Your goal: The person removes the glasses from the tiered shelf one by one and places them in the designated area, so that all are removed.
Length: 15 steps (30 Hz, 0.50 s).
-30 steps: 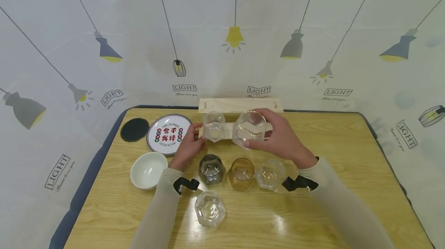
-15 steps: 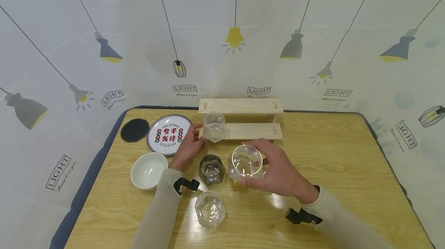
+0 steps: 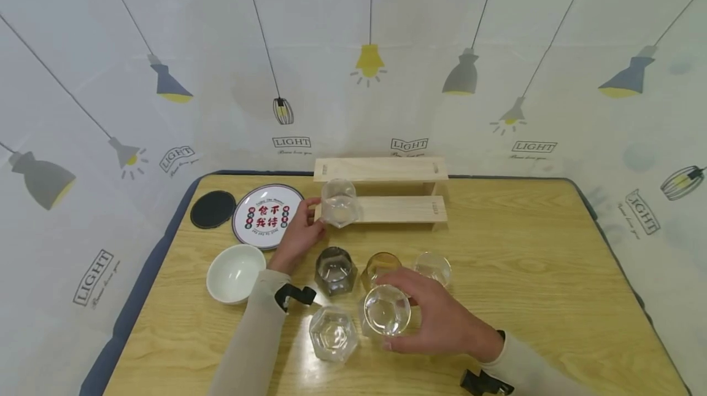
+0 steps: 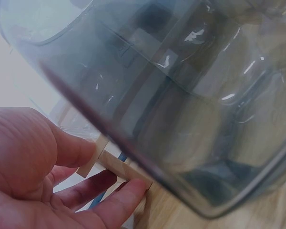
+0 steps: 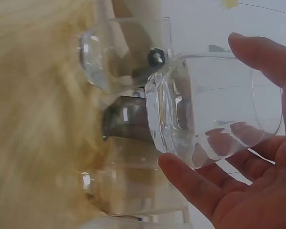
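My right hand (image 3: 442, 316) grips a clear drinking glass (image 3: 386, 310) by its sides above the front of the table; in the right wrist view this glass (image 5: 209, 105) lies between thumb and fingers, seen side-on. At the left end of a two-tier wooden shelf (image 3: 400, 209), my left hand (image 3: 301, 233) pinches the board's end (image 4: 119, 167). Another clear glass (image 3: 339, 202) stands on the lower board beside that hand. Below are a smoky grey glass (image 3: 335, 270), an amber glass (image 3: 381, 264) partly behind my right hand, and a clear glass (image 3: 433, 267).
One more clear glass (image 3: 333, 334) stands at the front, left of the held one. To the left are a white bowl (image 3: 236, 273), a plate with printed characters (image 3: 267, 217) and a black round coaster (image 3: 212, 209). A lamp-patterned curtain (image 3: 497, 120) rises behind the table.
My right hand has carried the clear glass from the lower shelf board toward me, over the amber glass, to the table's front. The left hand has stayed at the shelf's end.
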Each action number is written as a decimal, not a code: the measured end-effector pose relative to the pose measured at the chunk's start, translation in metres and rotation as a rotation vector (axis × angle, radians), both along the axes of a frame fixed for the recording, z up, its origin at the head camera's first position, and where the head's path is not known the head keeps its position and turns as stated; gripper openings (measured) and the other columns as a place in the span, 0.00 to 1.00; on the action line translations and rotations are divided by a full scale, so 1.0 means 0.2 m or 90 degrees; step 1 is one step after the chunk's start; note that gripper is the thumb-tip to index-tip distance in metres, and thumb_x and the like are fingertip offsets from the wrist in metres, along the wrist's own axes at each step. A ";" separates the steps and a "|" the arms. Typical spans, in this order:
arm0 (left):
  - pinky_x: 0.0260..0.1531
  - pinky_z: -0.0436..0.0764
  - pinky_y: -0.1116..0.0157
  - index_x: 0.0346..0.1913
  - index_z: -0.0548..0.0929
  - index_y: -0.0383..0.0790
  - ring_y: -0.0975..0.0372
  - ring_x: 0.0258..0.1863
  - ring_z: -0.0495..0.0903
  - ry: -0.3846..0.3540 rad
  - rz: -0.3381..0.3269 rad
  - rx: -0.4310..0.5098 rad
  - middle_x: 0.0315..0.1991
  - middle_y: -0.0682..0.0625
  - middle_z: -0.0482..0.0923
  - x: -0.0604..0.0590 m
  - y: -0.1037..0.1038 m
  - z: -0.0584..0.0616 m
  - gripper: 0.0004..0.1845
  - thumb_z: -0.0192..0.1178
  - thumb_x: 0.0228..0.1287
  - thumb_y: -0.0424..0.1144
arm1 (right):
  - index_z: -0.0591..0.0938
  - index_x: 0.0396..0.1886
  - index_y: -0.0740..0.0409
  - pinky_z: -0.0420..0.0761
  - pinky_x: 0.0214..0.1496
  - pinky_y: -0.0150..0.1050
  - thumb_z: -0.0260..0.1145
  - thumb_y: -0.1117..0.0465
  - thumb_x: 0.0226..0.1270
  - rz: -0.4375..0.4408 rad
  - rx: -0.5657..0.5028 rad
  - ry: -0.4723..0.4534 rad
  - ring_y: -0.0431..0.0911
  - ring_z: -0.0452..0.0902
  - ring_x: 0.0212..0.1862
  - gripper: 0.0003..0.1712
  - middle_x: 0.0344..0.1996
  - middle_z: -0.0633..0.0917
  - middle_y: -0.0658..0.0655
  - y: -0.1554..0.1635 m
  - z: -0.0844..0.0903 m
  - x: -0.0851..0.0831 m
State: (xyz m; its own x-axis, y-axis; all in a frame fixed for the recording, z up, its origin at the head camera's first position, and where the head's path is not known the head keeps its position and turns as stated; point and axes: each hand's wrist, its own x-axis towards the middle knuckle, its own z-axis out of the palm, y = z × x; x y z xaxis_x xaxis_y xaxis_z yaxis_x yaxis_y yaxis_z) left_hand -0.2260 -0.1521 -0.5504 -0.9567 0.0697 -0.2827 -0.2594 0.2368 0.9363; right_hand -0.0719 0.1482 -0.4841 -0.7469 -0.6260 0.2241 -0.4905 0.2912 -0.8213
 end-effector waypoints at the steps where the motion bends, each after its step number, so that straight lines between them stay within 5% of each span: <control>1: 0.55 0.84 0.59 0.78 0.62 0.51 0.51 0.58 0.79 0.000 0.000 0.000 0.67 0.40 0.73 0.00 0.00 0.00 0.30 0.55 0.79 0.34 | 0.75 0.72 0.45 0.90 0.52 0.41 0.88 0.52 0.48 0.002 0.009 0.002 0.50 0.82 0.61 0.50 0.64 0.82 0.50 0.00 -0.01 0.01; 15: 0.52 0.83 0.62 0.78 0.63 0.49 0.52 0.56 0.79 0.020 -0.003 -0.004 0.66 0.38 0.74 0.00 0.00 -0.01 0.30 0.56 0.78 0.34 | 0.75 0.71 0.50 0.85 0.65 0.46 0.87 0.46 0.49 0.006 0.110 0.085 0.46 0.79 0.67 0.50 0.66 0.82 0.51 -0.02 -0.19 0.10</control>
State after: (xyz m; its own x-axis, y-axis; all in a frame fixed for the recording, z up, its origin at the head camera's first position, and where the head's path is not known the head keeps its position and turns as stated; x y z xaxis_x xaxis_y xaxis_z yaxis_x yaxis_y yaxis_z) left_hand -0.2251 -0.1522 -0.5519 -0.9645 0.0733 -0.2537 -0.2293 0.2436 0.9424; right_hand -0.0520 0.1447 -0.5217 -0.7114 -0.6711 0.2089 -0.5949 0.4167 -0.6873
